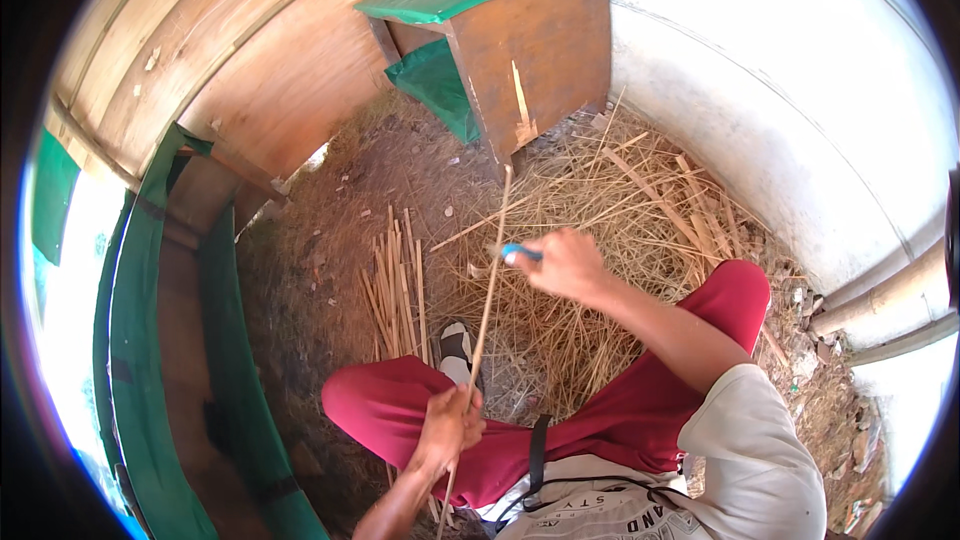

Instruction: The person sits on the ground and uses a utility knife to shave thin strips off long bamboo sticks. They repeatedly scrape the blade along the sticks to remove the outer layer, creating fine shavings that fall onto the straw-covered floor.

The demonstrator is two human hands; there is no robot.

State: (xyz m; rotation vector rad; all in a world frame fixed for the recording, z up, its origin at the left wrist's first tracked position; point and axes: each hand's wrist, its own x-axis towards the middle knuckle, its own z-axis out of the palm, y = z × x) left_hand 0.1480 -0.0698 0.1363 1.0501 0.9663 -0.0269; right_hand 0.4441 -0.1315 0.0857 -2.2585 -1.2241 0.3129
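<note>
My left hand [452, 427] is closed around the lower part of a long thin bamboo strip [488, 305], above my right knee-to-lap gap on the left side. The strip slants up and away toward the brown cabinet. My right hand [565, 265] is closed on a small tool with a blue handle [524, 253], beside the strip's upper half. The tool's blade or tip is too small and blurred to make out, and I cannot tell whether it touches the strip. A bundle of split bamboo strips [398, 285] lies on the ground beyond my left knee.
Shavings [560, 340] are heaped between my legs and to the right, with flat wood pieces [665, 195] on top. A brown cabinet with a green cover [545, 50] stands at the far wall. Green-covered shelving [140, 340] lines the left; a white wall [780, 90] rises right.
</note>
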